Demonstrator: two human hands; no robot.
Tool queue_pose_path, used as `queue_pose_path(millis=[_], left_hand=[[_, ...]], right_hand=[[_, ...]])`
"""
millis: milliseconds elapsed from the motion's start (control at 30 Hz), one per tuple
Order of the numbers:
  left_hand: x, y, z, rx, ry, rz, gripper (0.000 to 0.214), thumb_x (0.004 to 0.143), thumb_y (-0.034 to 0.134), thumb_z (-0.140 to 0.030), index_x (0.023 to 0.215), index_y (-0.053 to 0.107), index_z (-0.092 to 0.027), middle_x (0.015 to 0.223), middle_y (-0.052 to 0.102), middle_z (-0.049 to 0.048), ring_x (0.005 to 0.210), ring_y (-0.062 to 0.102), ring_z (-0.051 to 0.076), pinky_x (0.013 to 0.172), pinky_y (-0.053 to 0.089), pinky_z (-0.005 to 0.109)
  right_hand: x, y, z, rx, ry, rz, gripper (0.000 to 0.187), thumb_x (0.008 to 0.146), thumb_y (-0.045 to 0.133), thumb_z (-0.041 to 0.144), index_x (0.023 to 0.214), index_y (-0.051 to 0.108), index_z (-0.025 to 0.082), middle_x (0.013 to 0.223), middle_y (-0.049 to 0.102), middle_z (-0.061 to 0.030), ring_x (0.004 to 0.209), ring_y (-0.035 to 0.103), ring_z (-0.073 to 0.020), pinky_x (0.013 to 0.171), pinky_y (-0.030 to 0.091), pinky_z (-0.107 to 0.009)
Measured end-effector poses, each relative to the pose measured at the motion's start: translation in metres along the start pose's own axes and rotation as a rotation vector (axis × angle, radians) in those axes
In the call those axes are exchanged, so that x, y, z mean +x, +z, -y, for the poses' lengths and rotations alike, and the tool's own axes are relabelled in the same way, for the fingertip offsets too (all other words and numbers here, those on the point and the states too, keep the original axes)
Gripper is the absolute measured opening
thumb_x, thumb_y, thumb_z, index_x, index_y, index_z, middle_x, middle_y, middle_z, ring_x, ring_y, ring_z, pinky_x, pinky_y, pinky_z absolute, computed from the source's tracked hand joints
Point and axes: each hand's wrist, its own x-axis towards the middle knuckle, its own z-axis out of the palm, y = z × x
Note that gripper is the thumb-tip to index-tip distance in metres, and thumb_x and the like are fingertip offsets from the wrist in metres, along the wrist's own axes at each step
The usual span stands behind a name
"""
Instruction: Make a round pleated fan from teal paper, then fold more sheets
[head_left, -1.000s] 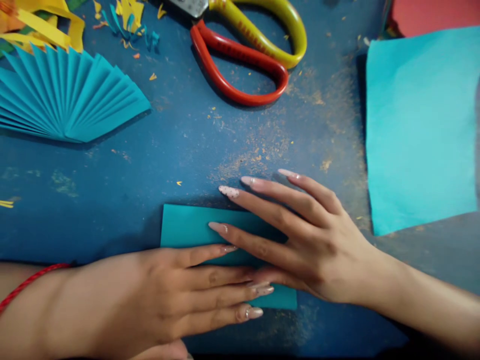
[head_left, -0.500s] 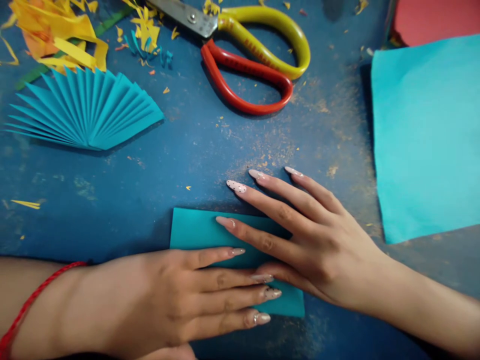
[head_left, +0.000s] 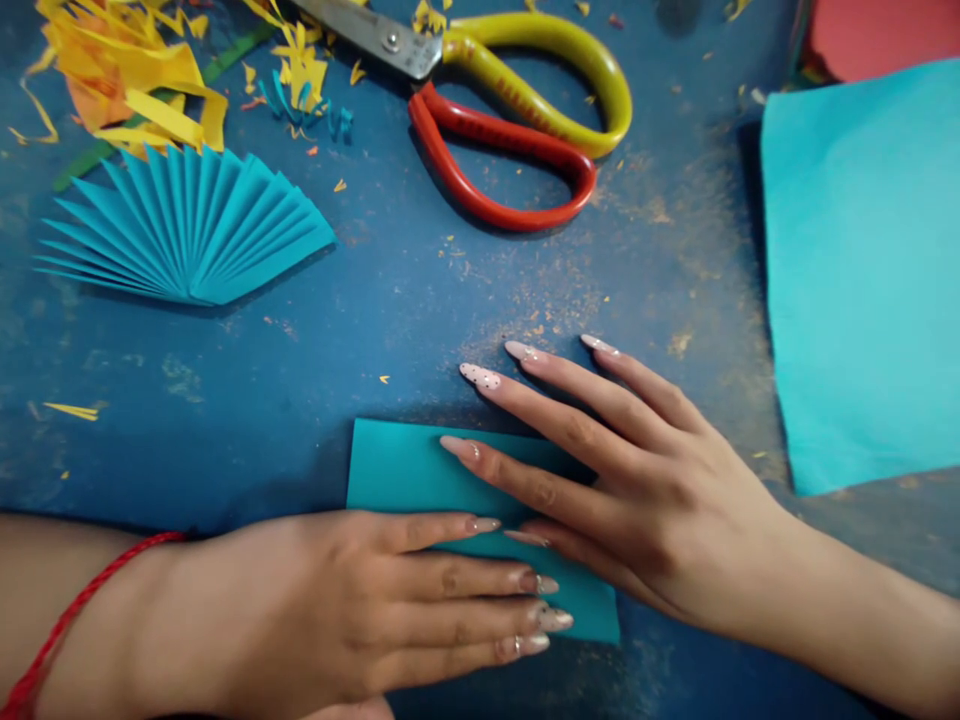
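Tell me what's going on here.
A person has both bare hands spread flat on a rectangle of teal paper on a blue-painted worktop: the left hand, with a red cord at the wrist, and the right hand. Above them lie a pleated teal paper fan, scissors with red and yellow handles, and yellow paper scraps. A larger teal sheet lies to the right.
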Motion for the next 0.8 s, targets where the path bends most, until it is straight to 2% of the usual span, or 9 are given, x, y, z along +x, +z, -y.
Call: queue_pose_path(millis=[100,300,500,667,800], left_hand=[[-0.0008,0.0001,0.0005,-0.009,0.008,-0.006,0.065,0.101,0.057,-0.048,0.159,0.05,-0.021,0.169,0.042,-0.0056,0.164,0.025,0.014,0.127,0.042,0.026],[-0.0021,-0.0021,0.0028,-0.053,0.007,0.054,0.066,0.106,0.049,-0.045,0.165,0.038,-0.017,0.173,0.033,-0.0024,0.164,0.024,0.013,0.133,0.033,0.032],[-0.0012,-0.0032,0.0059,-0.102,0.004,0.056,0.068,0.107,0.051,-0.048,0.166,0.035,-0.018,0.174,0.03,-0.0035,0.164,0.024,0.012,0.134,0.032,0.033],[-0.0003,-0.0017,0.0062,-0.132,-0.004,0.063,0.067,0.107,0.052,-0.045,0.165,0.037,-0.018,0.174,0.029,-0.0034,0.164,0.024,0.013,0.134,0.029,0.029],[-0.0006,-0.0022,0.0058,-0.136,-0.003,0.075,0.064,0.107,0.05,-0.043,0.165,0.037,-0.018,0.174,0.028,-0.0037,0.164,0.024,0.013,0.134,0.028,0.029]], right_hand=[[0.0004,-0.0002,-0.0001,0.017,0.028,-0.013,0.045,0.102,0.064,0.036,0.147,0.062,0.037,0.16,0.057,-0.0031,0.153,0.049,-0.0338,0.124,0.045,-0.059],[-0.0045,0.0032,-0.0032,-0.015,-0.038,-0.016,0.05,0.108,0.053,0.036,0.157,0.05,0.029,0.171,0.042,-0.006,0.161,0.036,-0.0283,0.13,0.035,-0.058],[-0.0044,0.0021,-0.0005,-0.019,0.0,-0.03,0.046,0.108,0.056,0.035,0.153,0.056,0.028,0.168,0.046,-0.0067,0.159,0.04,-0.0277,0.132,0.031,-0.054],[-0.003,0.0017,-0.0016,-0.035,-0.017,-0.034,0.045,0.111,0.047,0.043,0.152,0.057,0.028,0.167,0.047,-0.0071,0.157,0.043,-0.029,0.129,0.035,-0.056],[-0.0037,0.0035,-0.0026,-0.032,-0.015,-0.028,0.046,0.11,0.048,0.042,0.153,0.057,0.028,0.168,0.046,-0.0072,0.158,0.041,-0.0287,0.131,0.032,-0.055]])
